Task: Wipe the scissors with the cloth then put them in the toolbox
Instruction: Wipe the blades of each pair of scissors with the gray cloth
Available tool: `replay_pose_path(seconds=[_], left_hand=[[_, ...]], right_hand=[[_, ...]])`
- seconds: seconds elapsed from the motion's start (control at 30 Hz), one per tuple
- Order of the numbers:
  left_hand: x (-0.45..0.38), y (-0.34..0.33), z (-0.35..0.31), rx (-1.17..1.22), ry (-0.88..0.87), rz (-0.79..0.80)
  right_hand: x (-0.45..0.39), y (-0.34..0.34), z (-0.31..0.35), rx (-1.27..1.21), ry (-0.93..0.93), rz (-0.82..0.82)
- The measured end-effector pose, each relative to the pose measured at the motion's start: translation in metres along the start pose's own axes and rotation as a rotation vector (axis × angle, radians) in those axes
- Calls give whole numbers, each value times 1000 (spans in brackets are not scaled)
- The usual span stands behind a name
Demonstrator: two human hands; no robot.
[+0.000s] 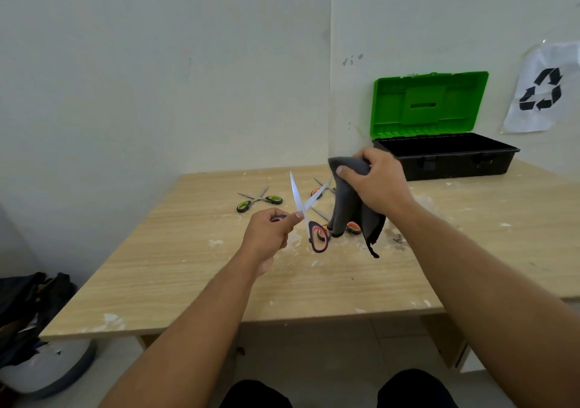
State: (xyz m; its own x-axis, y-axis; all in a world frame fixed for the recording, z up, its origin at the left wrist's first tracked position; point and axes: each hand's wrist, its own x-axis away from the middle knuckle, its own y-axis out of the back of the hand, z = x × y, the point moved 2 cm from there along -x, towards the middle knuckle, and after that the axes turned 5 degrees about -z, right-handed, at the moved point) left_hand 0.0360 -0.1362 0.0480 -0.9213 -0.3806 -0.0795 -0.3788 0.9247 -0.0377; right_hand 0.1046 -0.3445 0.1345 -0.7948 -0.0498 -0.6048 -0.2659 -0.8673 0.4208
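My left hand [268, 231] grips one handle of the pink-and-black scissors [309, 216] and holds them above the table with the blades spread and pointing up. My right hand [376, 181] grips a dark grey cloth [351, 209], which hangs down just right of the blades without touching them. The black toolbox [464, 164] stands at the table's far right with its green lid [430, 103] raised against the wall; what shows of its inside looks empty.
Green-handled scissors [259, 202] lie on the wooden table [175, 269] beyond my left hand. Orange-handled scissors [353, 228] lie partly hidden behind the cloth. White flecks dot the tabletop. A recycling sign [541, 90] hangs on the right wall. Dark clothes [28, 301] are piled on the floor at left.
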Motion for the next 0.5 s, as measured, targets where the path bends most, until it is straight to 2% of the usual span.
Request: replay_pose_path(seconds=[0.13,0.27,0.43,0.5], left_hand=[[1,-9,-1,6,-33,-11],[3,-13,-2,-35,-72,-22],[5,-5,0,-63,-83,-50],[5,-4,0,-61,-76,-72]], right_hand=[[23,-20,6,-79,38,128],[32,-33,1,-47,35,211],[26,-27,-3,60,-21,107],[24,-24,-3,29,-37,85]])
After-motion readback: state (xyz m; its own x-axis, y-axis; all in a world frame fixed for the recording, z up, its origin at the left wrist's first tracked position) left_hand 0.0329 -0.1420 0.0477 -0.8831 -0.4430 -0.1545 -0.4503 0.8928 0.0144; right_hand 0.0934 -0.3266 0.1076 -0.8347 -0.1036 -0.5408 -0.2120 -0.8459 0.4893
